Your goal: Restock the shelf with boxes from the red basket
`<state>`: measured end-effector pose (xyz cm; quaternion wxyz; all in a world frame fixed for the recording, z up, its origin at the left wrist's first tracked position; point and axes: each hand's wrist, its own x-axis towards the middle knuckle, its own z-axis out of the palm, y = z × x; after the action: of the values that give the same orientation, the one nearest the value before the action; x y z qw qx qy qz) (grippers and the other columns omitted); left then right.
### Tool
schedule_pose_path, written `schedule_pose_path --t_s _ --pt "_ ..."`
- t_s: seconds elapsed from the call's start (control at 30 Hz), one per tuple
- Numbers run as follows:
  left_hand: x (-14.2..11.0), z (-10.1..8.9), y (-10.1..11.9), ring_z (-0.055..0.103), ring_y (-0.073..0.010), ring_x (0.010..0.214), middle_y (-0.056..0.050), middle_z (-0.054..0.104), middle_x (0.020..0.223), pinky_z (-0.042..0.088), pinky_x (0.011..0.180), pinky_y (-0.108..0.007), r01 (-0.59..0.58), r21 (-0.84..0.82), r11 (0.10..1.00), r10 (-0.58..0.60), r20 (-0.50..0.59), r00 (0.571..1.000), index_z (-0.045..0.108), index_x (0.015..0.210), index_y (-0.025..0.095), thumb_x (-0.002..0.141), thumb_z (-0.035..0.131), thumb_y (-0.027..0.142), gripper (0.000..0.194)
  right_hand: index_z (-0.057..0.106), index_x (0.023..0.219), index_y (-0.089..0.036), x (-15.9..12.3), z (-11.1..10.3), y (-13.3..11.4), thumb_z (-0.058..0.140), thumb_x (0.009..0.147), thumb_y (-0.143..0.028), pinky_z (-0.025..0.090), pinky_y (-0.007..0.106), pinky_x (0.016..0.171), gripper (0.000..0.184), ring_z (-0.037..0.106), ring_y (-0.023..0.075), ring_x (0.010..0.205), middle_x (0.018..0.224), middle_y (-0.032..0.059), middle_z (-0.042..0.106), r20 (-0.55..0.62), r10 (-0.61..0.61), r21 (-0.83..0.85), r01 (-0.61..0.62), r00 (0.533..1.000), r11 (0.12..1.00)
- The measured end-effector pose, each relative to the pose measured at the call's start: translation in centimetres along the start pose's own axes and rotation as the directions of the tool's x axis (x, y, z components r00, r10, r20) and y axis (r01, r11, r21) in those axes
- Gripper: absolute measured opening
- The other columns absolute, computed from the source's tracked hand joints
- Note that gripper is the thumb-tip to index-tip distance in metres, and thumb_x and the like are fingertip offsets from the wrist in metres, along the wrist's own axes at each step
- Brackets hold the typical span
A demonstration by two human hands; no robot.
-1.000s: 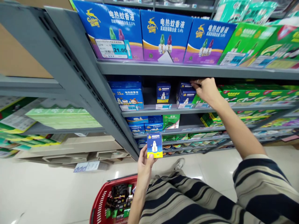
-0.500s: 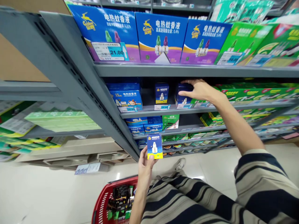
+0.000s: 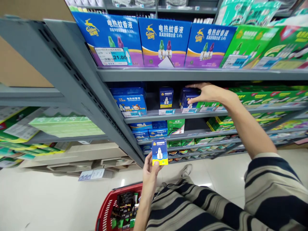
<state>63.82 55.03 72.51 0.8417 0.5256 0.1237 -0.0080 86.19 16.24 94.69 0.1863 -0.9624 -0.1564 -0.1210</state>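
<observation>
Head camera is the only view I have, looking down and forward at a store shelf. My right hand point(image 3: 209, 93) is up at the middle shelf point(image 3: 149, 117), open with the fingers spread. My thumb point(image 3: 192, 101) lies across the front of a small stack of blue boxes point(image 3: 190, 99), and my fingers reach over its top. The hand isn't closed on the stack, and I can't tell whether the fingertips press on it. Just left of the stack, a single blue box point(image 3: 166, 97) stands upright on the same shelf, apart from my hand. Green boxes point(image 3: 264, 96) sit to the right of my wrist.

My left hand point(image 3: 150, 175) is low in the frame and closed around a small blue-and-yellow box point(image 3: 159, 152). The fingers are behind it and the thumb is on its lower front edge, with the printed face turned up toward the camera. The box is held clear of the shelves, well below my right hand.

Under my left wrist is a red basket point(image 3: 108, 205) holding dark packets and green packets point(image 3: 125, 208). The basket sits above the tiled floor point(image 3: 36, 199), near a shoe point(image 3: 186, 170). Larger blue boxes point(image 3: 165, 41) line the shelf above my right hand.
</observation>
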Motion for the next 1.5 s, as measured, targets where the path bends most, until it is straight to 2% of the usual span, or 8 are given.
schedule_pose_path --t_s 0.13,0.37,0.53,0.67,0.9,1.1,1.33,1.5 --pt "-0.1 0.2 0.2 0.076 -0.0226 0.117 -0.012 0.074 0.143 0.067 0.091 -0.027 0.003 -0.003 1.000 -0.003 -0.003 1.000 0.069 0.146 0.026 0.084 0.099 0.051 0.074 0.065 0.161 -0.045 0.3 -0.8 -0.4 0.098 0.078 -0.069 0.061 0.049 0.117 0.093 0.073 0.0392 0.133 0.150 -0.0026 0.073 0.061 0.044 0.005 -0.045 0.997 0.999" --pt "-0.1 0.3 0.2 0.076 -0.0243 0.118 -0.013 0.072 0.146 0.069 0.092 -0.030 0.013 -0.021 1.000 -0.013 -0.010 1.000 0.068 0.148 0.026 0.082 0.100 0.051 0.077 0.067 0.159 -0.034 1.6 0.3 -0.1 0.071 0.100 -0.076 0.047 0.054 0.135 0.072 0.061 0.0360 0.153 0.163 0.0018 0.064 -0.003 0.020 0.079 -0.019 1.000 0.997" --pt "-0.2 0.4 0.1 0.077 -0.0229 0.116 -0.013 0.074 0.142 0.067 0.094 -0.030 0.010 0.000 1.000 -0.010 0.017 1.000 0.069 0.147 0.026 0.084 0.099 0.052 0.075 0.077 0.143 -0.033 2.2 0.6 -1.6 0.061 0.110 -0.064 0.052 0.048 0.129 0.048 0.069 0.0331 0.143 0.148 0.0008 0.075 -0.077 0.069 0.111 -0.060 0.995 0.992" --pt "-0.3 0.4 0.2 0.077 -0.0232 0.116 -0.010 0.075 0.141 0.067 0.094 -0.030 0.002 0.025 1.000 -0.002 -0.003 1.000 0.070 0.145 0.028 0.083 0.099 0.055 0.074 0.078 0.142 -0.034 2.4 0.5 -1.6 0.053 0.111 -0.072 0.051 0.051 0.129 0.055 0.069 0.0348 0.142 0.148 0.0013 0.075 -0.034 0.031 0.101 -0.027 0.999 0.994" --pt "-0.4 0.2 0.3 0.077 -0.0232 0.116 -0.010 0.075 0.140 0.068 0.094 -0.031 0.002 0.011 1.000 -0.002 -0.003 1.000 0.070 0.145 0.028 0.084 0.098 0.053 0.071 0.081 0.135 -0.032 4.7 1.9 0.6 0.068 0.099 -0.080 0.058 0.053 0.119 0.061 0.076 0.0370 0.128 0.135 0.0064 0.081 -0.053 0.087 0.036 -0.086 0.995 0.996" --pt "-0.5 0.5 0.2 0.077 -0.0229 0.115 -0.011 0.074 0.141 0.068 0.094 -0.031 0.010 -0.009 1.000 -0.010 0.003 1.000 0.071 0.144 0.026 0.082 0.100 0.051 0.073 0.085 0.126 -0.025 7.3 2.9 -1.1 0.072 0.102 -0.063 0.059 0.051 0.118 0.046 0.077 0.0398 0.126 0.127 0.0091 0.083 -0.031 0.250 -0.018 -0.251 0.968 0.968" --pt "-0.8 0.1 -0.1 0.077 -0.0252 0.119 -0.011 0.073 0.144 0.068 0.097 -0.034 -0.015 0.023 1.000 0.015 -0.015 1.000 0.071 0.145 0.028 0.084 0.098 0.054 0.072 0.080 0.142 -0.024 7.7 3.1 -2.8 0.060 0.111 -0.054 0.051 0.052 0.128 0.047 0.065 0.0397 0.146 0.149 0.0096 0.074 -0.152 0.213 -0.021 -0.219 0.965 0.976" --pt "-0.8 -0.1 -0.3 0.077 -0.0245 0.116 -0.012 0.074 0.141 0.068 0.097 -0.035 -0.016 -0.015 1.000 0.015 -0.021 1.000 0.072 0.143 0.027 0.082 0.099 0.054 0.073 0.083 0.133 -0.030 8.0 2.9 -1.6 0.088 0.088 -0.068 0.060 0.052 0.119 0.059 0.074 0.0396 0.131 0.138 0.0065 0.080 -0.021 0.084 -0.027 -0.085 0.996 0.996"
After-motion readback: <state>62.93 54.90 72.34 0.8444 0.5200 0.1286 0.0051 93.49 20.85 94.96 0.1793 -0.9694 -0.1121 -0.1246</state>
